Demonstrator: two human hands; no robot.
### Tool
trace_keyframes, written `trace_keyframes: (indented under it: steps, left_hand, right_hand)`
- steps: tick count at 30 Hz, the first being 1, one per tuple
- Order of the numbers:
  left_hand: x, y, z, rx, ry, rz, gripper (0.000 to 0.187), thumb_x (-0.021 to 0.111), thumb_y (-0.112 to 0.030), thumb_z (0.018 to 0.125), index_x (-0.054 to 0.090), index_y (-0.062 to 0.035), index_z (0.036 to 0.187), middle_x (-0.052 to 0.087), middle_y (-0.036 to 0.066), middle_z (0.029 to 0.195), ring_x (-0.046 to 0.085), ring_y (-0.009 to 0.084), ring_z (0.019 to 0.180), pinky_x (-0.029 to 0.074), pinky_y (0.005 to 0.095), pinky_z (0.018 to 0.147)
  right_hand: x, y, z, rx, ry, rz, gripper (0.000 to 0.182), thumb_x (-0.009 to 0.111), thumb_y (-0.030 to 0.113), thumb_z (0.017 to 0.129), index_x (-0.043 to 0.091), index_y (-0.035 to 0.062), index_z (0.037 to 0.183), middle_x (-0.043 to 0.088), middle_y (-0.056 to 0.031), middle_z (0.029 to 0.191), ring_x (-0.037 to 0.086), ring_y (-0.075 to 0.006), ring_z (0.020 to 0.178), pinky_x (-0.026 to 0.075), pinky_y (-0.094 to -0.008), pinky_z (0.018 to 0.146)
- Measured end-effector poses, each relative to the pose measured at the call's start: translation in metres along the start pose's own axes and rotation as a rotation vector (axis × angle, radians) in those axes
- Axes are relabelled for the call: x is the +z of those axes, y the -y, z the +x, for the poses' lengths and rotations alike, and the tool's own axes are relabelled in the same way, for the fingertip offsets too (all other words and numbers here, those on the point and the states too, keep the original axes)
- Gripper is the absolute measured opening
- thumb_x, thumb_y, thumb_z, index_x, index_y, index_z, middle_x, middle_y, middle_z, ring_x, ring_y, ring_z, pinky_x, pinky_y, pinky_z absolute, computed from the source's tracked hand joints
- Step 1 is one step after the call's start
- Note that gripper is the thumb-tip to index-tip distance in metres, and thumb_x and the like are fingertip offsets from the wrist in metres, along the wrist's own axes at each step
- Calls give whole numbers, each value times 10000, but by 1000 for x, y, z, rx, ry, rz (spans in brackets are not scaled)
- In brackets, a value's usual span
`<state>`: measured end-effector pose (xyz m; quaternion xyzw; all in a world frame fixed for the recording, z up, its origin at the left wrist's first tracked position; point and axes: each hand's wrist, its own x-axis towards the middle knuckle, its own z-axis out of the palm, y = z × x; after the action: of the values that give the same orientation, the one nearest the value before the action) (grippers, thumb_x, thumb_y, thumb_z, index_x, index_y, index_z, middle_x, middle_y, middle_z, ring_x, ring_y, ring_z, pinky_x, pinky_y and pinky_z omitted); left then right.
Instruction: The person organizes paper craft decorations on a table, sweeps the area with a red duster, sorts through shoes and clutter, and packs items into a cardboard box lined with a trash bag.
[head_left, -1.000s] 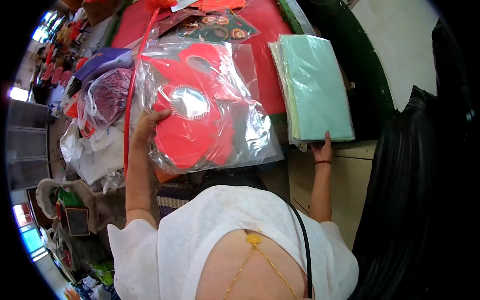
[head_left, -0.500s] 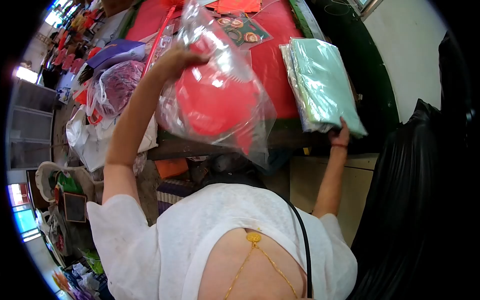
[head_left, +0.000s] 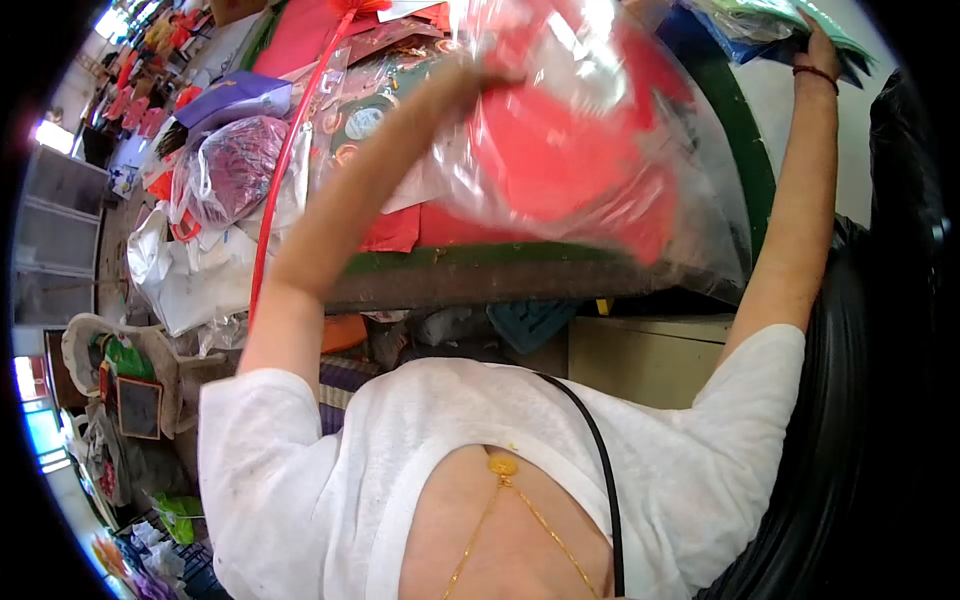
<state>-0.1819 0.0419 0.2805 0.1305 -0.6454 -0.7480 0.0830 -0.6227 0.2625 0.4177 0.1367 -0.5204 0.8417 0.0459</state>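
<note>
Over the table, my left hand has its fingers closed on a clear plastic bag with flat red pieces inside. The bag is blurred by motion and spreads across the table's right half. Far up on the right, my right hand grips the near edge of plastic-wrapped packs, light green and blue, partly cut off by the frame. Left of the bag lie clear packs with round printed designs, some of them behind my left forearm.
A long red stick crosses the red-topped table on the left. Beyond it are a purple package and a filled plastic bag. A beige cabinet sits below; black plastic hangs at right.
My left hand has carried the clear bag to the right. My right hand has moved the wrapped packs up and right, off the table's near right corner.
</note>
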Motion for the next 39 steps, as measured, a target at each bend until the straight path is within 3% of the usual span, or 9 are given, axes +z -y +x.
trace_keyframes:
  steps: [4, 5, 9, 13, 17, 19, 24, 31, 39]
  left_hand:
    - [-36, 248, 40, -442, -144, -226, 376, 638, -136, 724, 512, 17, 1044, 585, 91, 939, 545, 157, 848, 444, 301, 718]
    - [-19, 249, 24, -590, -262, -58, 238, 664, -155, 703, 596, 33, 832, 602, 131, 780, 565, 182, 698, 445, 310, 655]
    - [-27, 387, 39, -470, -279, -208, 297, 693, -62, 658, 547, 84, 871, 589, 121, 809, 577, 210, 665, 476, 323, 658]
    - [-12, 341, 44, -550, -301, -276, 366, 701, 19, 600, 532, 65, 921, 588, 121, 850, 590, 194, 735, 496, 310, 636]
    - [5, 317, 69, -516, -253, 286, 467, 707, -165, 655, 489, 81, 987, 578, 170, 925, 588, 254, 833, 481, 367, 700]
    - [8, 320, 88, -478, -638, 646, 426, 570, -272, 768, 478, 66, 1010, 557, 189, 965, 566, 303, 876, 441, 404, 763]
    - [8, 304, 75, -48, -701, 1292, 297, 509, -151, 717, 508, -13, 980, 538, 237, 960, 548, 349, 890, 429, 433, 745]
    - [-29, 302, 83, -117, -87, 550, 269, 451, -41, 698, 555, 0, 943, 566, 250, 802, 577, 290, 797, 434, 365, 704]
    - [-70, 333, 89, -57, 268, 526, 274, 440, 12, 653, 559, 19, 899, 579, 127, 802, 536, 211, 760, 418, 316, 685]
  right_hand:
    - [19, 21, -102, -139, 3, 99, 343, 633, 44, 690, 516, 9, 1010, 547, -110, 956, 533, -232, 836, 464, -353, 727]
    - [12, 12, -128, -130, 13, 109, 333, 630, 42, 694, 518, 11, 1006, 548, -107, 951, 534, -228, 831, 464, -353, 723]
    - [-31, -49, -250, 9, 29, 134, 327, 540, 130, 775, 489, 44, 1086, 531, -78, 988, 513, -210, 874, 457, -348, 655]
    - [-119, -173, -384, 374, -86, 201, 404, 536, 198, 796, 443, 53, 1161, 523, -67, 1072, 502, -208, 947, 439, -367, 773]
    - [-174, -241, -479, 826, -472, 220, 446, 606, 174, 754, 453, 53, 1155, 513, -66, 1095, 487, -238, 977, 410, -385, 830]
    - [-176, -224, -475, 731, -356, 270, 445, 597, 172, 759, 449, 46, 1158, 509, -80, 1108, 484, -253, 987, 415, -399, 829]
    - [-208, -196, -407, 646, -258, 216, 410, 481, 243, 824, 460, -59, 1100, 522, -187, 1060, 523, -305, 943, 439, -444, 804]
    - [-154, -162, -409, 606, -326, 288, 405, 482, 265, 827, 469, -17, 1117, 505, -139, 1114, 475, -290, 1022, 377, -432, 883]
    - [-163, -222, -534, 946, -236, 571, 435, 598, 253, 769, 469, 81, 1147, 513, -77, 1135, 486, -241, 1011, 421, -398, 824]
